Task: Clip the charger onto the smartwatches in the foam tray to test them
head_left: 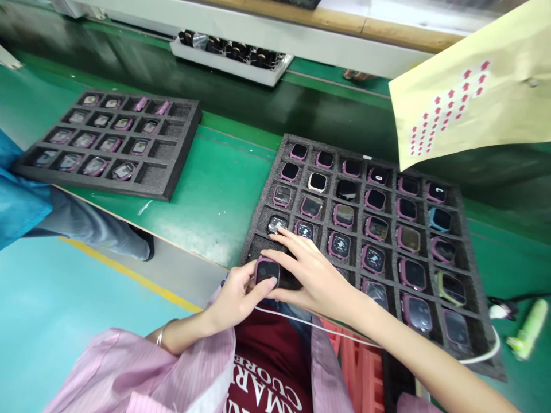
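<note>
A purple-framed smartwatch body [267, 269] with a dark screen is between my two hands, over the near left corner of a foam tray [282, 143]. My left hand [235, 295] grips it from the left, thumb across the lower screen. From the right, the thumb and fingers of my right hand [307, 269] close on it too, while another finger reaches to a watch [276, 224] in the tray. The tray's compartments hold several watch bodies, mostly purple; a few screens are lit, such as a watch [340, 245] with a displayed face. My right hand and forearm hide some compartments.
A second foam tray [183, 143] of watches lies to the left, beside a person in blue [21, 189]. A white bin [228, 62] of dark parts sits behind. Yellow paper [469, 92] hangs at right. A white cable [310, 322] crosses in front; a green object [529, 330] lies right.
</note>
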A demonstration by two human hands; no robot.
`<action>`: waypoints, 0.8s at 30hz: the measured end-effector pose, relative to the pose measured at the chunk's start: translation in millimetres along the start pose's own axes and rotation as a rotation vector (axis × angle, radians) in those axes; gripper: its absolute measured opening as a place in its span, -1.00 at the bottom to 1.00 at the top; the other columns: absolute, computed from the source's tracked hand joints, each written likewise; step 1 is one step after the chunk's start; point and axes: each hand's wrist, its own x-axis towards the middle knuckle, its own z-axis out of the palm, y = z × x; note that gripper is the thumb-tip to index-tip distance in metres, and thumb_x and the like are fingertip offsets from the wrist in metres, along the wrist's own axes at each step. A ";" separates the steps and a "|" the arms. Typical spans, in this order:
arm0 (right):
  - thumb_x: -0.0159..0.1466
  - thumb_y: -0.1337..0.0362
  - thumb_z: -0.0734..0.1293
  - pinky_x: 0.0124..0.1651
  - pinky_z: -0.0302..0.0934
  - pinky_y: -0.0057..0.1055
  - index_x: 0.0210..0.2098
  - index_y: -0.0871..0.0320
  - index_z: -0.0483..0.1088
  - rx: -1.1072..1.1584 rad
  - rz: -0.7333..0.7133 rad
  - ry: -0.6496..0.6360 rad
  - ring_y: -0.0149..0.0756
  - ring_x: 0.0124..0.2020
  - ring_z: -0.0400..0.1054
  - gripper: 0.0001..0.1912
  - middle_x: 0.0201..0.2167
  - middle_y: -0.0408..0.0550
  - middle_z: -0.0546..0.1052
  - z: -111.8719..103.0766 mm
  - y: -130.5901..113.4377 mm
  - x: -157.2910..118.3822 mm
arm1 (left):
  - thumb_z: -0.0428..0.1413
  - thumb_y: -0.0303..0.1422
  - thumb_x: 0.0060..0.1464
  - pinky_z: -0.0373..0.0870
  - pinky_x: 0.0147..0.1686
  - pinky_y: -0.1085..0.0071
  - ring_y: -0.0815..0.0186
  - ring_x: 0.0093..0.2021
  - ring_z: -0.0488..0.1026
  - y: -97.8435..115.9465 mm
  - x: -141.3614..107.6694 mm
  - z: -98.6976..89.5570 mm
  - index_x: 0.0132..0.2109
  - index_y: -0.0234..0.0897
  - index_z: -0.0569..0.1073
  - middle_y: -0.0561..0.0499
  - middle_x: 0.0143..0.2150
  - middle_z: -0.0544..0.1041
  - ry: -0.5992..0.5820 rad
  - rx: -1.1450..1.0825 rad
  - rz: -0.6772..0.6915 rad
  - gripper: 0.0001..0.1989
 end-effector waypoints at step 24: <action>0.23 0.19 0.42 -0.01 0.36 -0.19 -0.09 0.10 0.50 1.220 0.175 0.183 -0.19 -0.08 0.43 -0.74 -0.09 0.05 0.50 6.7 -19.0 -0.2 | 0.19 -0.15 0.04 -0.17 -0.80 0.60 0.64 -0.80 -0.12 6.1 -2.5 0.6 -0.37 -0.36 0.35 0.05 -0.62 0.40 -0.344 -0.706 -0.186 -0.67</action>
